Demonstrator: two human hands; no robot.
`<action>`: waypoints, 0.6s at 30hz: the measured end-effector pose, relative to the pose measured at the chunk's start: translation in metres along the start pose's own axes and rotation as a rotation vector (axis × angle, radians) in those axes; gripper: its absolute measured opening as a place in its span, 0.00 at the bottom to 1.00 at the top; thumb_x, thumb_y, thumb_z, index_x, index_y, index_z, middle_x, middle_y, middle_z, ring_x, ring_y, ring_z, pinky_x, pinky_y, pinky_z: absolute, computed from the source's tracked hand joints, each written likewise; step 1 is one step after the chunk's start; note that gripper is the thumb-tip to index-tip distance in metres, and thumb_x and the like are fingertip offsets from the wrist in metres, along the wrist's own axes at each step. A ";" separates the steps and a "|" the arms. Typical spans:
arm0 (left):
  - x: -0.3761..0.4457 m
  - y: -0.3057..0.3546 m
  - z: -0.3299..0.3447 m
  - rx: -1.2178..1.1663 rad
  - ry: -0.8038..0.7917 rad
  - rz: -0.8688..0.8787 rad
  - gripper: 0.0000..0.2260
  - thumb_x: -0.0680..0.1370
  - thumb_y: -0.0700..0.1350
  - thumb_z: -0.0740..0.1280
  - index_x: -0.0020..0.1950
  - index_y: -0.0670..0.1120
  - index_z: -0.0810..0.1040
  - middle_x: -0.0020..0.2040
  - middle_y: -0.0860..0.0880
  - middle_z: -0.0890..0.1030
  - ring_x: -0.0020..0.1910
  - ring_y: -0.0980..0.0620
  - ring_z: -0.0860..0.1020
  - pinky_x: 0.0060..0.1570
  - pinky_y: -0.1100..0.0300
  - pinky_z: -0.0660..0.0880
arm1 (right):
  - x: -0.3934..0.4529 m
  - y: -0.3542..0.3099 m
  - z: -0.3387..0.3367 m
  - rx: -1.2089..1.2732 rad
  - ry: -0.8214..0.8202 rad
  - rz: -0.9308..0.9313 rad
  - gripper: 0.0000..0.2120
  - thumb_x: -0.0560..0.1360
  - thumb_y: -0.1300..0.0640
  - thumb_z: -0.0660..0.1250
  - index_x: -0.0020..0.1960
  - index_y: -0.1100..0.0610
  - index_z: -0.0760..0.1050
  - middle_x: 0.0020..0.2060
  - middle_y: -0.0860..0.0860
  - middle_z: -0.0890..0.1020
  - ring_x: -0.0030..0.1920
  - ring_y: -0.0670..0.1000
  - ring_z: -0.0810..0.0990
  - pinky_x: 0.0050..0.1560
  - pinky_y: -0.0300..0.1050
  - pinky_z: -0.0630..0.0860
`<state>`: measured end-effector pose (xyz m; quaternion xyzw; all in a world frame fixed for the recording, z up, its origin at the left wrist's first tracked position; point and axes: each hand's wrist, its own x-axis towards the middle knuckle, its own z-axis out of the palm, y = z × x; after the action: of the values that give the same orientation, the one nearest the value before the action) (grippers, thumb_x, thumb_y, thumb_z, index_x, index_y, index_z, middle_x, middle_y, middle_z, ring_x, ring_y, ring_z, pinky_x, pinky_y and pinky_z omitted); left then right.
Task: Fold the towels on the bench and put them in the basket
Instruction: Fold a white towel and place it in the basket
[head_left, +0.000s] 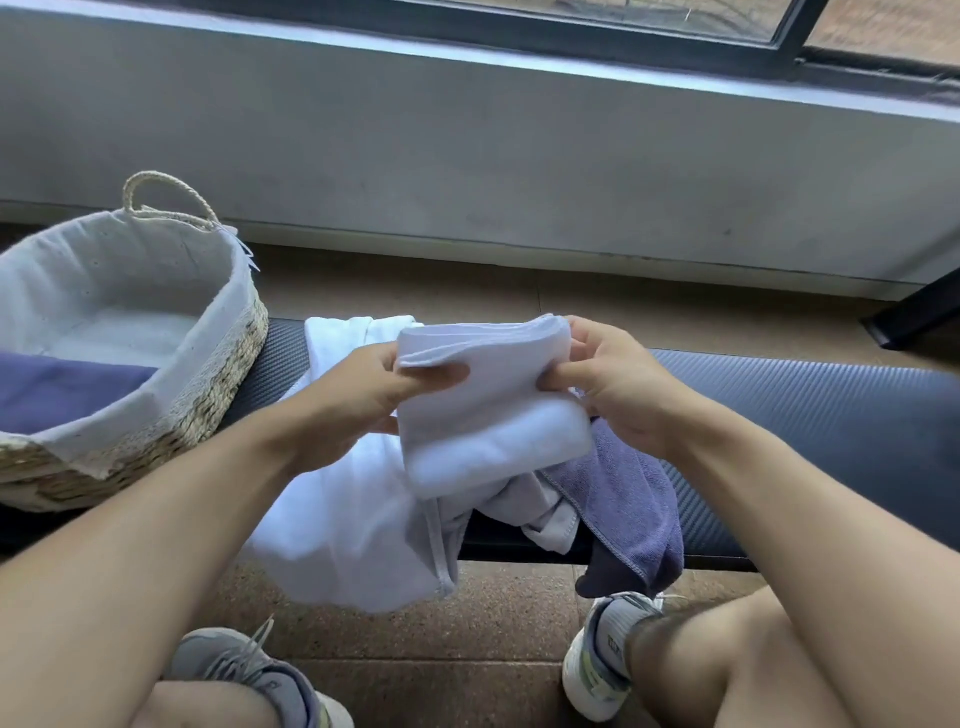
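Folded white towel (493, 410) held up at centre, above the bench (810, 410). Left hand (363, 400) pinching its 9 o'clock edge, thumb on top; right hand (618, 384) gripping the 3 o'clock edge. Beneath it, loose white towel (353, 519) draped over bench front toward 7 o'clock; purple towel (634, 504) hanging toward 5 o'clock. Lined woven basket (218, 384) at 9 o'clock on bench, dark blue towel (62, 389) inside.
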<state>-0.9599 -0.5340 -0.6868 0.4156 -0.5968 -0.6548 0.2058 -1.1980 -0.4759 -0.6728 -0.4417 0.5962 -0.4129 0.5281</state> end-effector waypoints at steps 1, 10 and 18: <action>0.001 -0.002 -0.001 0.001 0.035 0.001 0.18 0.72 0.52 0.74 0.61 0.50 0.83 0.54 0.53 0.86 0.52 0.54 0.84 0.48 0.58 0.78 | 0.001 0.001 0.000 -0.056 -0.042 0.022 0.18 0.73 0.74 0.66 0.60 0.59 0.78 0.52 0.59 0.85 0.44 0.52 0.81 0.31 0.38 0.72; 0.008 -0.007 -0.003 0.124 0.145 0.104 0.14 0.71 0.42 0.78 0.55 0.49 0.80 0.54 0.44 0.84 0.47 0.54 0.82 0.44 0.65 0.76 | 0.005 0.001 0.004 -0.179 -0.030 -0.019 0.23 0.66 0.50 0.82 0.59 0.48 0.81 0.55 0.60 0.85 0.57 0.60 0.84 0.61 0.60 0.78; -0.006 0.015 0.000 0.035 -0.055 -0.093 0.20 0.70 0.56 0.75 0.55 0.45 0.85 0.55 0.47 0.86 0.53 0.50 0.84 0.56 0.54 0.77 | -0.005 -0.015 -0.012 -0.153 -0.240 0.059 0.24 0.66 0.56 0.81 0.61 0.52 0.82 0.61 0.57 0.83 0.54 0.51 0.83 0.54 0.48 0.74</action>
<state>-0.9597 -0.5320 -0.6710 0.4284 -0.5934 -0.6644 0.1513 -1.2088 -0.4749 -0.6561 -0.5092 0.5713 -0.2945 0.5724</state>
